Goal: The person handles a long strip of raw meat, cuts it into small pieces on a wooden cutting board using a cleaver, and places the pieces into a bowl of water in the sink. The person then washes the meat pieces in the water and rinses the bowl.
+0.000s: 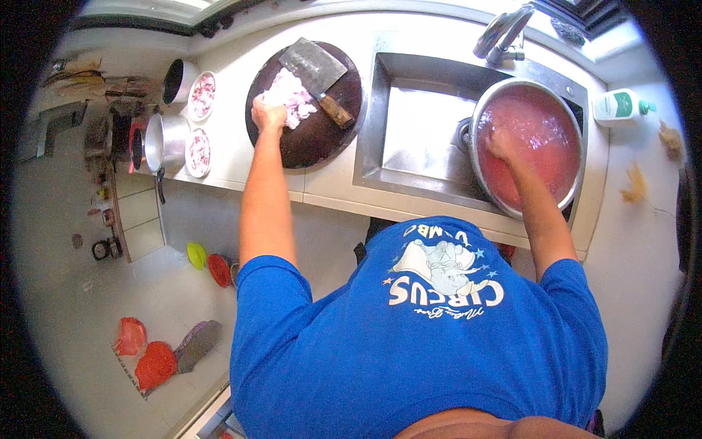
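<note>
A heap of pale pink raw meat pieces (293, 99) lies on a round dark chopping board (312, 148). My left hand (269, 113) rests against the near left side of the heap; its fingertips are partly hidden, so its grip is unclear. Beyond and right of the meat, a cleaver (314, 66) with a wooden handle lies flat on the board. My right hand (500, 144) is dipped into reddish water in a large metal basin (576, 164), its fingers blurred under the surface. The basin sits over the right part of a steel sink (428, 131).
Two white bowls of cut meat (202, 96) (198, 153) stand left of the board, beside a metal pot (167, 142) with a black handle. A faucet (504, 38) rises behind the sink. A white-and-green bottle (620, 108) stands at the right.
</note>
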The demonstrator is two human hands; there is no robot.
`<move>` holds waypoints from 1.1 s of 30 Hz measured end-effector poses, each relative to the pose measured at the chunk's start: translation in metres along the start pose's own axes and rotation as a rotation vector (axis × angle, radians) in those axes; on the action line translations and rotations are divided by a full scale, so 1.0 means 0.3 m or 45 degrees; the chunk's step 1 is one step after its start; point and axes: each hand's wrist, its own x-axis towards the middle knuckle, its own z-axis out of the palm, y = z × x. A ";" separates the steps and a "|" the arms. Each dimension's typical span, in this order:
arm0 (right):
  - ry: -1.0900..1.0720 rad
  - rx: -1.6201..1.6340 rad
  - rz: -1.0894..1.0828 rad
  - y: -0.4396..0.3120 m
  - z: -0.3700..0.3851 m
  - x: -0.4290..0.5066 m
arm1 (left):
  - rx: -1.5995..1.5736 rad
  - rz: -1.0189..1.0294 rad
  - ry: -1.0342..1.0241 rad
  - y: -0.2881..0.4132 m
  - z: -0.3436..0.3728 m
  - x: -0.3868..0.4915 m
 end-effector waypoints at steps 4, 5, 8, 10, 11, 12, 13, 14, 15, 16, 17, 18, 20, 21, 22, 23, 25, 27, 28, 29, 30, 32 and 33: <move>0.214 0.482 0.023 -0.077 0.044 -0.079 | -0.277 0.028 -0.274 -0.120 0.006 0.122; 0.097 0.647 0.173 -0.068 0.056 -0.106 | -0.413 0.003 -0.272 -0.105 0.014 0.124; -0.202 1.133 0.435 -0.077 0.051 -0.158 | -0.467 -0.056 -0.244 -0.106 -0.025 0.139; -0.332 1.418 0.424 -0.074 0.002 -0.233 | -0.338 -0.049 -0.191 -0.120 -0.068 0.127; -0.400 1.561 0.416 -0.075 -0.026 -0.271 | -0.274 -0.044 -0.169 -0.121 -0.083 0.120; -0.491 1.610 0.487 -0.111 -0.101 -0.295 | -0.227 -0.042 -0.123 -0.157 -0.105 0.114; -0.433 1.597 0.473 -0.125 -0.168 -0.317 | -0.185 -0.035 -0.081 -0.184 -0.121 0.113; -0.360 1.584 0.474 -0.127 -0.223 -0.350 | -0.194 -0.032 -0.072 -0.175 -0.126 0.093; -0.281 1.572 0.479 -0.122 -0.256 -0.373 | -0.207 -0.022 -0.070 -0.140 -0.142 0.058; -0.225 1.709 0.464 -0.089 -0.280 -0.379 | -0.217 -0.014 -0.058 -0.116 -0.160 0.025; -0.131 1.242 0.502 -0.065 -0.293 -0.380 | -0.216 -0.024 -0.044 -0.101 -0.165 -0.007; -0.040 0.775 0.523 -0.046 -0.299 -0.377 | -0.212 -0.036 -0.026 -0.091 -0.174 -0.043; 0.156 0.300 0.570 0.041 -0.271 -0.406 | -0.141 0.018 -0.012 -0.074 -0.170 -0.120; 0.261 0.292 0.580 0.106 -0.239 -0.408 | -0.135 0.037 0.041 -0.094 -0.144 -0.148; 0.362 0.288 0.586 0.110 -0.243 -0.402 | -0.088 0.061 0.088 -0.087 -0.125 -0.184; 0.334 0.412 0.610 0.114 -0.248 -0.385 | -0.042 0.085 0.132 -0.084 -0.111 -0.214; 0.271 0.662 0.666 0.027 -0.293 -0.359 | -0.118 0.225 0.223 -0.134 -0.065 -0.269; 0.223 1.026 0.614 -0.135 -0.330 -0.305 | -0.139 0.351 0.328 -0.130 -0.045 -0.320; 0.125 1.054 0.475 -0.272 -0.374 -0.283 | -0.130 0.331 0.311 -0.103 -0.059 -0.347; 0.029 1.084 0.328 -0.433 -0.432 -0.260 | -0.145 0.336 0.275 -0.102 -0.062 -0.365; -0.007 1.152 0.230 -0.575 -0.463 -0.233 | -0.129 0.367 0.271 -0.091 -0.063 -0.375; -0.167 1.186 0.030 -0.860 -0.552 -0.197 | -0.128 0.365 0.246 -0.083 -0.065 -0.405; -0.227 1.239 -0.031 -1.008 -0.606 -0.186 | -0.150 0.336 0.232 -0.076 -0.064 -0.413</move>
